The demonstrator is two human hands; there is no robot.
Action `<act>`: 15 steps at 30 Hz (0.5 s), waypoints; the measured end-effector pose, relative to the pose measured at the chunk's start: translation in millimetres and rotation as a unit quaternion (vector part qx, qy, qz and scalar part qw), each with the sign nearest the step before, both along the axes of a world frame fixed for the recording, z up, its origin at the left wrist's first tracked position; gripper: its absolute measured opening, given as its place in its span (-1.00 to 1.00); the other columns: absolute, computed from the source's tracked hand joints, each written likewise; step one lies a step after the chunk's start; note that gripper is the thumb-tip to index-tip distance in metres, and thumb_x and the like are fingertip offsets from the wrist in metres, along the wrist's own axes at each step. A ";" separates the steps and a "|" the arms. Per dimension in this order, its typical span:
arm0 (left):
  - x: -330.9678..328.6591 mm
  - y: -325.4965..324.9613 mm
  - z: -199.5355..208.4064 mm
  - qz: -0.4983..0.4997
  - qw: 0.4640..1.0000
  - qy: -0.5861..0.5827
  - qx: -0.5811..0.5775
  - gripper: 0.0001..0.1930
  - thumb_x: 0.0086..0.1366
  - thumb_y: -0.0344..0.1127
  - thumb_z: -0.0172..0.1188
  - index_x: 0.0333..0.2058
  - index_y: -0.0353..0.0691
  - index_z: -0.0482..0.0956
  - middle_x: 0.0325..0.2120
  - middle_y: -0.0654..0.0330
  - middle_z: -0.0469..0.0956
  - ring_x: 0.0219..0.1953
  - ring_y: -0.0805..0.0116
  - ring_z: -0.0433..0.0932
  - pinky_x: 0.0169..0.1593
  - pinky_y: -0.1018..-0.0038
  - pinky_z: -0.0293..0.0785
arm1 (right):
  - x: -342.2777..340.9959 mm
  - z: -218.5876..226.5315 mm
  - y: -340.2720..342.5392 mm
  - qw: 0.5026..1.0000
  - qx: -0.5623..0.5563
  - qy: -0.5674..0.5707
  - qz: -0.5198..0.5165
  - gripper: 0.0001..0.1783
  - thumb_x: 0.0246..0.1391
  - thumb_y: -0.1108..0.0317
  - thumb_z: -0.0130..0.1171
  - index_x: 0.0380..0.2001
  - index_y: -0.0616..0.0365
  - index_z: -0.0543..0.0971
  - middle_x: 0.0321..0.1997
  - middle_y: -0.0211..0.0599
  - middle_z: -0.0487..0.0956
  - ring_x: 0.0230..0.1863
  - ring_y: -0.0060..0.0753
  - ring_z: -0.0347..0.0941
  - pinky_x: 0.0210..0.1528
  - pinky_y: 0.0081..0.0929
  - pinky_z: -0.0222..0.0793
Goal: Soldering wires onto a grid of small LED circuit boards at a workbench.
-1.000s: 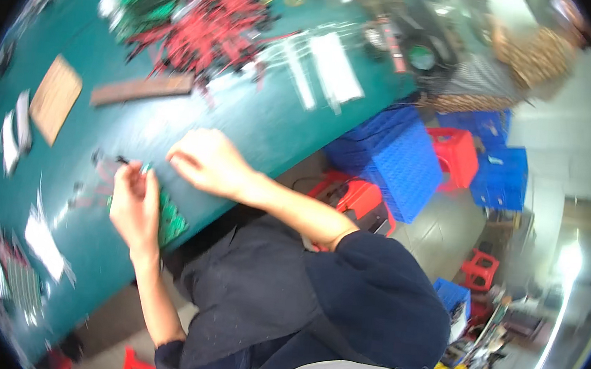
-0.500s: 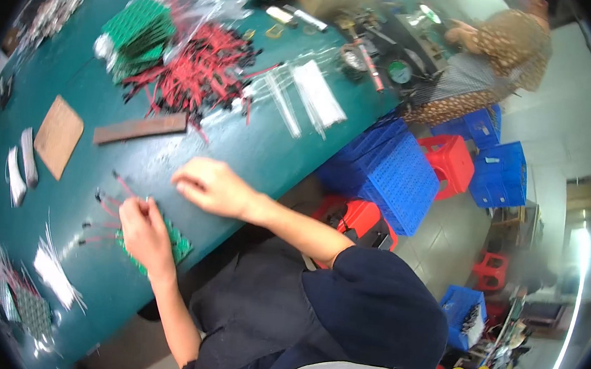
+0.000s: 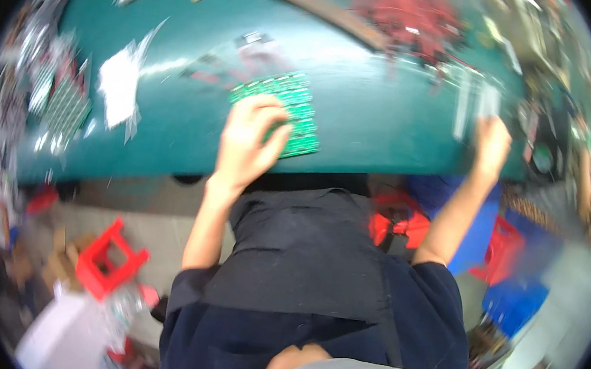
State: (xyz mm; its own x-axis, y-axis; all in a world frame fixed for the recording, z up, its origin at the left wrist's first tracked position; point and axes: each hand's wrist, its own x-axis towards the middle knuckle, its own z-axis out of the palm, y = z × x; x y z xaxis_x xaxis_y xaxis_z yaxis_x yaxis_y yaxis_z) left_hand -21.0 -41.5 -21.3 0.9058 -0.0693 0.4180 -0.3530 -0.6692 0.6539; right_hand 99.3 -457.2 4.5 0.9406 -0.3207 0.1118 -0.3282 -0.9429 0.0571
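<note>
A green circuit board panel (image 3: pixel 303 118) lies near the front edge of the table. My left hand (image 3: pixel 247 138) is over its left part, with the thumb apart from the curled fingers and board showing in the gap. Red-and-black wire leads (image 3: pixel 253 61), smeared by motion, lie along the panel's far left side. Far to the right, my right hand (image 3: pixel 492 145) is at the near end of a bundle of thin white strips (image 3: pixel 488 101). Blur hides its fingertips, so whether it grips the strips cannot be made out.
A brown bar (image 3: pixel 330 13) and a heap of red-and-black leads (image 3: pixel 412 19) lie at the back. White strips (image 3: pixel 119 85) lie on the left of the green table (image 3: pixel 379 114). Red stools (image 3: pixel 110 259) and blue crates (image 3: pixel 513 305) stand on the floor.
My right hand has moved right, to the white strips. My left hand has loosened from its pinch at the wire leads and now lies over the panel. The whole view has turned.
</note>
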 end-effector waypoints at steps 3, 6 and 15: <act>-4.4 -9.1 2.0 0.012 0.999 0.004 -0.034 -0.86 0.07 -0.45 0.29 -0.34 -0.20 0.57 -0.26 0.15 0.52 -0.13 0.16 0.49 -0.03 0.33 0.41 | 14.6 -6.3 -17.3 0.998 -0.023 0.001 0.058 -0.68 0.05 0.23 0.02 -0.42 0.31 0.58 -0.34 0.21 0.57 -0.23 0.25 0.53 -0.15 0.03 0.44; -11.1 -6.3 5.1 0.022 0.998 -0.006 -0.054 -0.85 0.08 -0.44 0.30 -0.33 -0.21 0.57 -0.26 0.16 0.53 -0.15 0.17 0.51 -0.07 0.35 0.44 | 34.5 -31.5 -43.7 0.990 -0.012 0.006 0.138 -0.70 0.06 0.22 0.04 -0.36 0.27 0.57 -0.31 0.18 0.57 -0.21 0.20 0.53 -0.14 -0.05 0.43; -15.7 146.2 50.3 0.312 0.941 0.128 -0.036 -0.83 0.22 -0.30 0.23 -0.27 -0.23 0.65 -0.45 0.24 0.64 -0.41 0.52 0.56 -0.26 0.54 0.50 | 25.6 -15.1 -64.2 0.999 -0.004 0.022 0.047 -0.59 0.19 0.09 0.05 -0.13 0.20 0.59 -0.19 -0.05 0.63 -0.13 -0.02 0.55 -0.04 -0.21 0.39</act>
State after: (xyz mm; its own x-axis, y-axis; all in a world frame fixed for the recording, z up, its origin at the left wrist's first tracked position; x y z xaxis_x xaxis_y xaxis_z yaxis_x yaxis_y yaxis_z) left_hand -36.7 104.7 29.1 0.8330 0.5286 0.1633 0.2692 -0.6452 0.7150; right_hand 124.9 -521.4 -10.6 0.9704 -0.2305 0.0723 -0.2358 -0.9688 0.0764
